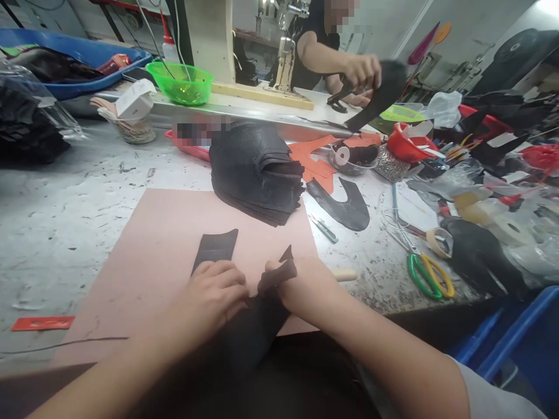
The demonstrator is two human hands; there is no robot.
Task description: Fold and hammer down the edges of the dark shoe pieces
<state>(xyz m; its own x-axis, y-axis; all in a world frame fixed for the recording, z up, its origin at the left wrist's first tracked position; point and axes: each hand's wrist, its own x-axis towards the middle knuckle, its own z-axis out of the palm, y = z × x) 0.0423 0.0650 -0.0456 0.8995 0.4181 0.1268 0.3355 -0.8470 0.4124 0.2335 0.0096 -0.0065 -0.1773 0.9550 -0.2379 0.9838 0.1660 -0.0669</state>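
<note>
A black leather piece (251,334) lies at the near edge of the pink board, partly under my hands. One end of it sticks out flat beyond my left hand (220,288), whose fingers are curled down on it. My right hand (303,285) is closed on its other side, where a strip of the leather curls up over the fingers. Just beyond sits a stack of black leather pieces (255,169). A pale handle (345,274) shows behind my right wrist; what it belongs to is hidden.
The pink board (166,233) covers the table's near middle. To the right lie a U-shaped black piece (356,212), a small cutter (324,228) and green-and-yellow-handled scissors (430,276). A green basket (181,84) stands at the back. Across the table, a person's hand (362,73) holds black leather.
</note>
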